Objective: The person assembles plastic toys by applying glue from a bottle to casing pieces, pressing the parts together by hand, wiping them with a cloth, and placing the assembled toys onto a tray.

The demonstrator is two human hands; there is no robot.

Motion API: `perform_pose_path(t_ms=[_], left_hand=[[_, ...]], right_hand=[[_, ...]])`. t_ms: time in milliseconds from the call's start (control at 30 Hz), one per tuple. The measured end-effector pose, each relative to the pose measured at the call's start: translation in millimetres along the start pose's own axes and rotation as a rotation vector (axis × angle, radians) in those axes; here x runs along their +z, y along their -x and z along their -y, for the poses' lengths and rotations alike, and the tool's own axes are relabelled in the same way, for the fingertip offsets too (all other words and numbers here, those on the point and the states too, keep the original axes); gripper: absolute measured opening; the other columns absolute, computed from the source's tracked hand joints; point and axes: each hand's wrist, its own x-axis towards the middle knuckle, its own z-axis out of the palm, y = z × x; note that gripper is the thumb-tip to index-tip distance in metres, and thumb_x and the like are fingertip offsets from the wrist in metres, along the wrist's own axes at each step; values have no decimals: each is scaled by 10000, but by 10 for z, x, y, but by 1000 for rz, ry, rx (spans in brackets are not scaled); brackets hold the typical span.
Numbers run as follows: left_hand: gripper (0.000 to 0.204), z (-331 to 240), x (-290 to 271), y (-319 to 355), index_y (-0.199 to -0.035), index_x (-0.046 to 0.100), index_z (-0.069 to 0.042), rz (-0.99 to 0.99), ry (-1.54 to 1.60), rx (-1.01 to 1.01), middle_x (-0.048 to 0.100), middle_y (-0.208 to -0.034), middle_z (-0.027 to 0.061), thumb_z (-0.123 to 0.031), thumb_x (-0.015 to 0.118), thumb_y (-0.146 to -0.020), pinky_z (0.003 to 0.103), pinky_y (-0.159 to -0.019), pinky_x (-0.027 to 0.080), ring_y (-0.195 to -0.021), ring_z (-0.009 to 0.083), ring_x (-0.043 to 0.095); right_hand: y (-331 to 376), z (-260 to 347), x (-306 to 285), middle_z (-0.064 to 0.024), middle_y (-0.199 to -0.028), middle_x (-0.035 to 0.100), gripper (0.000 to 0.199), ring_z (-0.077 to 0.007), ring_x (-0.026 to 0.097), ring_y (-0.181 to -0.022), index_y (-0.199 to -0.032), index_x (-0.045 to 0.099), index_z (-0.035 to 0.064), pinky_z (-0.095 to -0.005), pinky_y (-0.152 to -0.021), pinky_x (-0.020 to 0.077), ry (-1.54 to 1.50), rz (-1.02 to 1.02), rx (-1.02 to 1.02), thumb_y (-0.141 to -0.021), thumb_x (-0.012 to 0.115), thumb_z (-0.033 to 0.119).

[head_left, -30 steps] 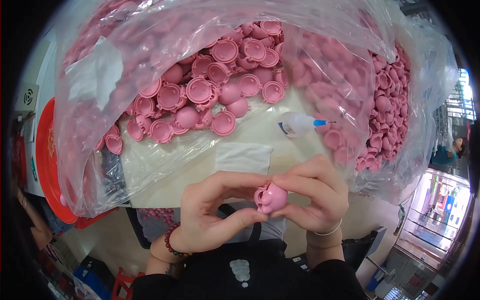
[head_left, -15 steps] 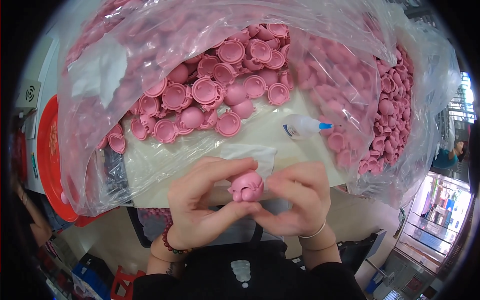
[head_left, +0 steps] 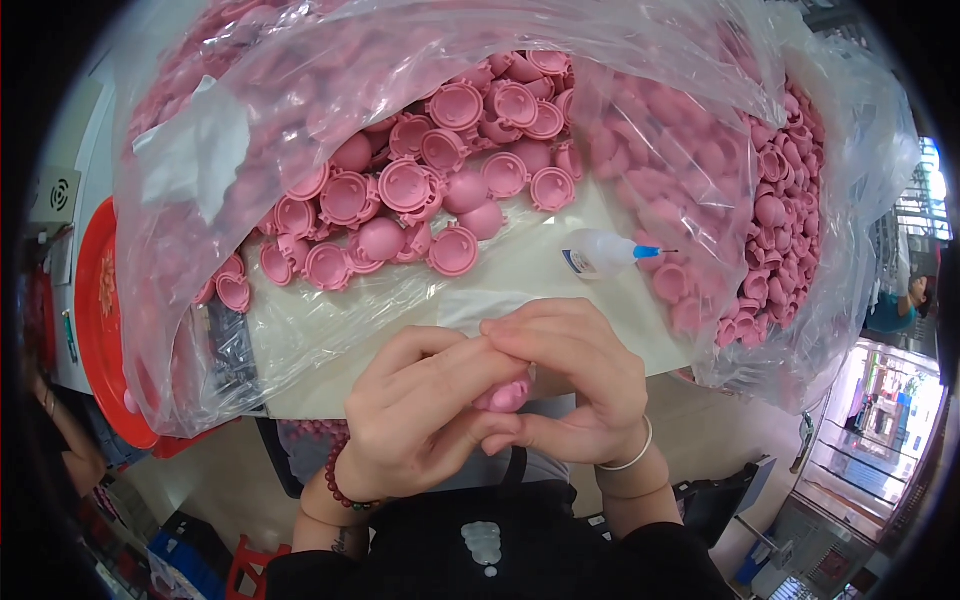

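Both hands, left hand [head_left: 420, 420] and right hand [head_left: 575, 385], clamped tight around one small pink plastic shell [head_left: 505, 396], pressing it together, glue bottle [head_left: 600, 255] parked just beyond, near the pink half-shells [head_left: 420, 180].

Assembly workshop: bagged heaps of pink plastic shells [head_left: 420, 190], glue bottle [head_left: 598, 253].

Both forearms come up from below and the two hands meet close before the body. The left hand [head_left: 420, 420] is curled, its fingers laid across toward the right. The right hand [head_left: 575, 385] bends over it from the other side, fingertips touching the left fingers. Both hands press together around a small pink piece [head_left: 505, 397], mostly hidden between them.
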Motion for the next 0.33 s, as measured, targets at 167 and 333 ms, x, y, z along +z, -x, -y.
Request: perform_pose_path(t_ms=[167,333], left_hand=[[325,-9,69,-113,-931,620,2,20,20,-19,626,-852,98,-134,700,-647,309,-646,459,-700,258,559],[358,-3,135,-179,-941,587,54,34,13,-79,572,-938,177,-253,624,-760,333,-721,446,-831,292,550]], right_hand=[[-3,3,-135,-113,-950,609,539,-268,567,-840,-1018,576,-12,-350,-753,449,-38,-7,50,-589,777,246],[12,19,-242,-113,-941,572,427,-282,523,-939,-1027,553,26,-375,-834,401,-178,-141,49,-677,711,211]])
